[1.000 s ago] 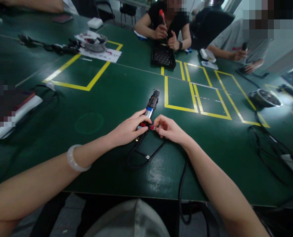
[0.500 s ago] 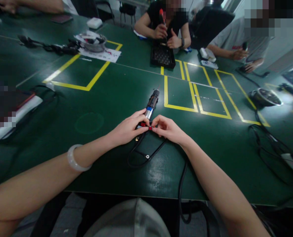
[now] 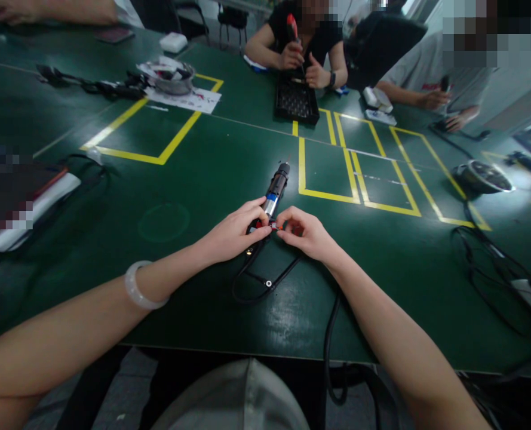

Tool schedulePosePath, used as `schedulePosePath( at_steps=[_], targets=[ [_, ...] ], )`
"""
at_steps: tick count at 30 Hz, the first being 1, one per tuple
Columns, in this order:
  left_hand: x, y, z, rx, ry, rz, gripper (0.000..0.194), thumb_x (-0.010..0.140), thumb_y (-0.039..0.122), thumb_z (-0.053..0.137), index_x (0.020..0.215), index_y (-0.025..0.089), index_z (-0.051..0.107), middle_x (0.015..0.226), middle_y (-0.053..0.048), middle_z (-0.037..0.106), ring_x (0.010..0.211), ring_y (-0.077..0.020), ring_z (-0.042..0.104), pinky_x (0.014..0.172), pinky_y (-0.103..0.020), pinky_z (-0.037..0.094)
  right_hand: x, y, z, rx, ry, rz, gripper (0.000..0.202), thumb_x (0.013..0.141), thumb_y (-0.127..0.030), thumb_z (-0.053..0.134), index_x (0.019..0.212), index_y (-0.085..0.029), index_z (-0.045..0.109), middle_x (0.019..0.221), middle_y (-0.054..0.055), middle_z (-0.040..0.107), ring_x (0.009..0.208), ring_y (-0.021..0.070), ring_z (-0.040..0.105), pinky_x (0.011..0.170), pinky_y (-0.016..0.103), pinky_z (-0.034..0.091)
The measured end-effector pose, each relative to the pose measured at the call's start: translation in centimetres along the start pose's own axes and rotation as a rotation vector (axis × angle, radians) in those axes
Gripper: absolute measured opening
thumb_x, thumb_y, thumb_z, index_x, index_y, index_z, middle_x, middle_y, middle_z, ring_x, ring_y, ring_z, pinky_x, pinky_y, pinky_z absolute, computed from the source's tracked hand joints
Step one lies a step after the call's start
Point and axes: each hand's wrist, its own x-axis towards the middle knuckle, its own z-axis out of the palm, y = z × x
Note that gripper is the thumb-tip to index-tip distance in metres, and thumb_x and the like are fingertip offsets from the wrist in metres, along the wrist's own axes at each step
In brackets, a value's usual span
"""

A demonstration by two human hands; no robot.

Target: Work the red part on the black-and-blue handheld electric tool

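A pen-shaped tool that looks like an electric screwdriver, black with a silver and blue band, lies on the green table with its thin tip pointing away. At its near end my left hand is closed in a pinch, holding a small red part. Opposite it, my right hand pinches an orange-red end of that small part between thumb and forefinger. The part's exact kind is too small to tell. Below my fingers a black cable loops, with a small ring terminal on it.
Across the table a person works over a black tray; another sits at the right. A metal bowl stands on paper at the back left, another bowl at the right. Cables lie near my right side. Yellow tape marks the table.
My right fingers have drawn slightly away from my left fingertips, and an orange-red bit shows between them. The screwdriver stays where it was.
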Motion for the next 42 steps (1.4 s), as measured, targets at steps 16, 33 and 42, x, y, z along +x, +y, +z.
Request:
schedulePosePath(
  at_steps=[16, 33, 42],
  targets=[
    [0.0, 0.7, -0.1, 0.03, -0.004, -0.015, 0.023, 0.096, 0.035, 0.047, 0.094, 0.018, 0.062, 0.144, -0.014, 0.053, 0.147, -0.0252, 0.034, 0.116, -0.042, 0.032, 0.0, -0.5, 0.4, -0.155, 0.054, -0.009, 0.022, 0.085, -0.02, 0.065, 0.105, -0.02, 0.057, 0.091, 0.0, 0.062, 0.063, 0.0092, 0.053, 0.06, 0.025, 0.043],
    [-0.2, 0.5, 0.1, 0.046, 0.008, -0.074, 0.03, 0.099, 0.032, 0.04, 0.12, 0.018, 0.057, 0.151, -0.013, 0.046, 0.147, -0.0227, 0.035, 0.119, -0.041, 0.03, -0.1, 0.3, -0.5, -0.062, 0.001, 0.095, 0.02, 0.084, -0.033, 0.068, 0.088, -0.019, 0.054, 0.07, -0.003, 0.057, 0.06, 0.0103, 0.052, 0.058, 0.024, 0.041],
    [-0.2, 0.2, 0.2, 0.084, -0.015, -0.067, 0.045, 0.095, 0.027, 0.044, 0.138, 0.018, 0.05, 0.158, -0.013, 0.036, 0.147, -0.0248, 0.034, 0.121, -0.044, 0.026, -0.1, 0.3, -0.2, -0.032, -0.054, 0.159, 0.021, 0.081, -0.031, 0.069, 0.085, -0.019, 0.052, 0.065, -0.005, 0.057, 0.056, 0.0095, 0.05, 0.057, 0.024, 0.039]
  ],
)
